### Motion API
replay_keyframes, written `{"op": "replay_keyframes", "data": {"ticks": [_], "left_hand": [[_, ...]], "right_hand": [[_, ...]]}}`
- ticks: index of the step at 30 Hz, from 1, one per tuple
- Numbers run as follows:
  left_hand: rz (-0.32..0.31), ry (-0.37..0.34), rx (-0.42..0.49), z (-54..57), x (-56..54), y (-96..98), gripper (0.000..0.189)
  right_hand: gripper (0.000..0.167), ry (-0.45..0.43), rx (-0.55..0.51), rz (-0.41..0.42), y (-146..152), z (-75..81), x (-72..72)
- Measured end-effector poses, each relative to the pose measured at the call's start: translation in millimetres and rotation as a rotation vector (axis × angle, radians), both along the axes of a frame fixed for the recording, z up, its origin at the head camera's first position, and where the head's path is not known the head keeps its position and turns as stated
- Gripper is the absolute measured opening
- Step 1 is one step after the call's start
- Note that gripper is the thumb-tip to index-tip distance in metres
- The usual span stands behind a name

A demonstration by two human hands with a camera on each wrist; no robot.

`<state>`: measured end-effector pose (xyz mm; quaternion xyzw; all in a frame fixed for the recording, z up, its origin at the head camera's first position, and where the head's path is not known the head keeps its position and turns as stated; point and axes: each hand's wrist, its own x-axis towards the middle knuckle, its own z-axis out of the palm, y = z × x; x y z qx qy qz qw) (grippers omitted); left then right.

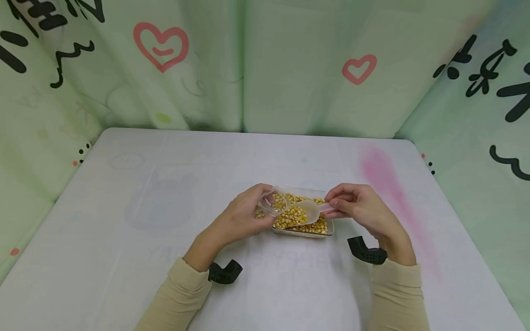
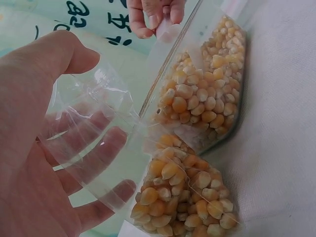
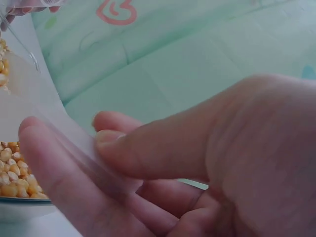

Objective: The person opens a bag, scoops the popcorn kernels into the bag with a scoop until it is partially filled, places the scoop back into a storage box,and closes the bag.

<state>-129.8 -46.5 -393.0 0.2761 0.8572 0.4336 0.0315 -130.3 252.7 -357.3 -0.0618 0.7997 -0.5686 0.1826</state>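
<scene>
My left hand (image 1: 244,214) holds a clear plastic bag (image 2: 106,84) at its mouth, with thumb and fingers spread around it. Yellow corn kernels (image 2: 182,197) fill the bag's lower part, which hangs beside a clear rectangular container (image 1: 304,235). More corn kernels (image 1: 294,215) lie in that container. From the right side, my right hand (image 1: 364,207) pinches the handle of a translucent white scoop (image 1: 311,211) between thumb and fingers. The scoop's bowl is over the corn in the container, its tip pointing toward the bag. In the right wrist view the fingers partly cover the handle.
A white table (image 1: 165,207) lies under everything, with a pink patch (image 1: 381,170) toward its right side. Green curtains (image 1: 290,92) with hearts and black lettering hang behind and along both sides. Each wrist wears a black strap mount (image 1: 366,252).
</scene>
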Motion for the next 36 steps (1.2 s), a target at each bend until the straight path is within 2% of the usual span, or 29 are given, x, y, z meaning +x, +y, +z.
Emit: {"op": "replay_keyframes", "data": {"ticks": [5, 9, 22, 36], "left_hand": [[-0.002, 0.004, 0.002, 0.2, 0.2, 0.0, 0.051], [-0.005, 0.007, 0.004, 0.6, -0.3, 0.5, 0.052], [-0.005, -0.001, -0.002, -0.1, -0.9, 0.5, 0.052], [-0.005, 0.003, 0.001, 0.1, -0.9, 0.0, 0.051]], "right_hand": [[0.03, -0.001, -0.055, -0.055, 1, -1.8, -1.3], [0.035, 0.009, -0.099, -0.065, 1, -3.8, -2.9], [0.035, -0.018, -0.11, -0.093, 2, -7.8, -4.2], [0.04, -0.082, -0.232, -0.119, 10, -13.7, -7.2]]}}
